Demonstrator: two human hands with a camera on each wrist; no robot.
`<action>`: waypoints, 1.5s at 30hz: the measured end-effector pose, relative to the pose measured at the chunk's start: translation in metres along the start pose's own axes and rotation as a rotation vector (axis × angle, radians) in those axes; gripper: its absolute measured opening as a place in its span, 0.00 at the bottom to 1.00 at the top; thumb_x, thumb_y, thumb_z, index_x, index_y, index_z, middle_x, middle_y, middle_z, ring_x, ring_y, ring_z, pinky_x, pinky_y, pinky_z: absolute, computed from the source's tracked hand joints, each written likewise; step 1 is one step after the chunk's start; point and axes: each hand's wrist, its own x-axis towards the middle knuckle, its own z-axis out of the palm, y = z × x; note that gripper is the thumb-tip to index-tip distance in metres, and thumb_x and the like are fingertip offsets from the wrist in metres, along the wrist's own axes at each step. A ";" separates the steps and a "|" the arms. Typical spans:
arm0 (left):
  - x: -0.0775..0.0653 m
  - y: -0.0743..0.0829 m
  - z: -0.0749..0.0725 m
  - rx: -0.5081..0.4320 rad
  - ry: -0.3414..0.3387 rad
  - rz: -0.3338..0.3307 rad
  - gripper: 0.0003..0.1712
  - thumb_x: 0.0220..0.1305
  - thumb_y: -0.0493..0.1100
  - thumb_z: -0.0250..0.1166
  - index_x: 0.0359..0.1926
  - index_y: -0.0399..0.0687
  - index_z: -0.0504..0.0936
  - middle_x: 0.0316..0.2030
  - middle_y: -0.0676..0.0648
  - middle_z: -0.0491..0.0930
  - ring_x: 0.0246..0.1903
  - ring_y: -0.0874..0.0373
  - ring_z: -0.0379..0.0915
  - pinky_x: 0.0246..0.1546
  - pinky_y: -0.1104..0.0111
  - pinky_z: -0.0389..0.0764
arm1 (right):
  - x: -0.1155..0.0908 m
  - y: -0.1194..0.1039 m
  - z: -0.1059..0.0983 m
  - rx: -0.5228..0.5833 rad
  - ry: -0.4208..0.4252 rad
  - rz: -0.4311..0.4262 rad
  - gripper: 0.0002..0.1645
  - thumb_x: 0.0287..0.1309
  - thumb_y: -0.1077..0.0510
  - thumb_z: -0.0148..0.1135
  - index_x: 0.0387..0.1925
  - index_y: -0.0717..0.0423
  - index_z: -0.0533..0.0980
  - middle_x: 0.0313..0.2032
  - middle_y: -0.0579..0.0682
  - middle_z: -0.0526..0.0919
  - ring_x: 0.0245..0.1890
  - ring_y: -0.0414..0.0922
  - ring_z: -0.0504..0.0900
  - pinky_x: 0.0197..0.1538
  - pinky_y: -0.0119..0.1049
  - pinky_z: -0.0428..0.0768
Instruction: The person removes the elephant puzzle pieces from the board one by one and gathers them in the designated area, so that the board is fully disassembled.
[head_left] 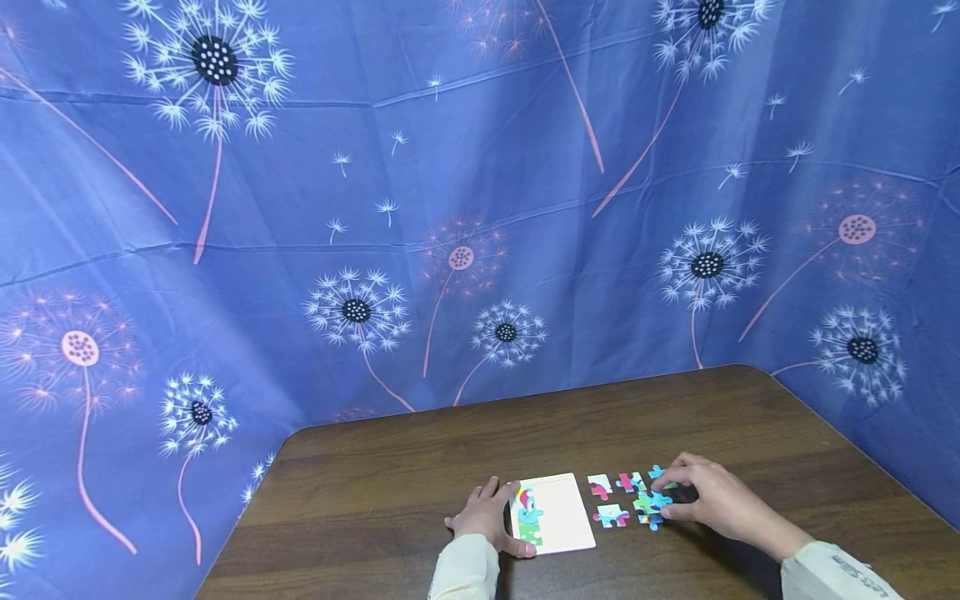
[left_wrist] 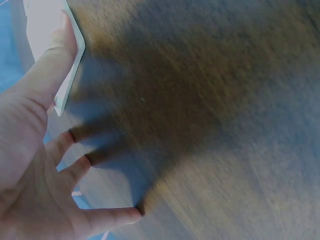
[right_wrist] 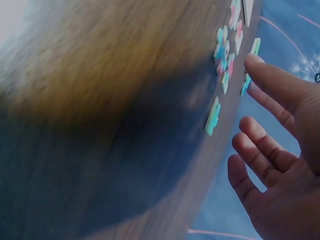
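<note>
A square white puzzle board [head_left: 566,517] lies on the table, with a joined strip of picture pieces [head_left: 529,521] along its left side. My left hand [head_left: 483,518] rests at that side, fingers spread. Its thumb [left_wrist: 64,37] lies on the near edge of the board, while the other fingertips reach down to the wood. My right hand [head_left: 708,498] pinches a blue and green puzzle piece [right_wrist: 245,86] between thumb and index finger, above the loose pieces. The remaining fingers of that hand are loosely bent. Part of the held piece is hidden behind the thumb.
Several loose puzzle pieces [head_left: 611,516] lie right of the board, some under the right hand. The brown wooden table [head_left: 390,475] has rounded far corners. Behind it hangs a blue cloth [head_left: 570,275] printed with dandelions.
</note>
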 end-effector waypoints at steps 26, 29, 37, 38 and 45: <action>0.002 -0.001 0.002 -0.009 0.018 -0.001 0.53 0.38 0.49 0.88 0.68 0.53 0.75 0.70 0.39 0.69 0.68 0.35 0.63 0.50 0.21 0.64 | -0.016 0.031 -0.003 -0.026 -0.002 0.060 0.16 0.46 0.49 0.81 0.39 0.44 0.87 0.36 0.37 0.77 0.35 0.34 0.76 0.35 0.34 0.75; 0.001 -0.001 0.001 -0.008 0.014 -0.002 0.52 0.39 0.49 0.87 0.68 0.54 0.75 0.70 0.39 0.68 0.68 0.35 0.63 0.50 0.21 0.64 | -0.016 0.033 -0.002 -0.029 -0.001 0.055 0.16 0.46 0.49 0.81 0.39 0.44 0.87 0.35 0.36 0.77 0.35 0.34 0.76 0.35 0.35 0.75; 0.003 -0.003 0.002 -0.009 0.011 0.001 0.53 0.38 0.50 0.87 0.69 0.54 0.74 0.70 0.39 0.68 0.69 0.35 0.63 0.50 0.20 0.63 | -0.016 0.032 -0.001 -0.035 -0.004 0.052 0.17 0.45 0.50 0.81 0.39 0.45 0.87 0.35 0.36 0.77 0.35 0.34 0.76 0.35 0.35 0.75; 0.003 -0.003 0.003 -0.007 0.011 0.001 0.53 0.38 0.50 0.87 0.69 0.54 0.74 0.70 0.39 0.68 0.69 0.35 0.63 0.50 0.20 0.63 | -0.015 0.032 -0.001 -0.033 -0.002 0.056 0.17 0.44 0.50 0.81 0.39 0.46 0.87 0.35 0.36 0.77 0.35 0.34 0.76 0.35 0.35 0.75; 0.006 -0.004 0.005 -0.003 0.010 -0.003 0.54 0.38 0.51 0.87 0.69 0.55 0.73 0.71 0.40 0.68 0.69 0.35 0.62 0.50 0.20 0.63 | -0.012 0.027 -0.002 -0.023 0.024 0.074 0.17 0.45 0.50 0.82 0.39 0.46 0.86 0.35 0.37 0.77 0.34 0.36 0.77 0.36 0.35 0.77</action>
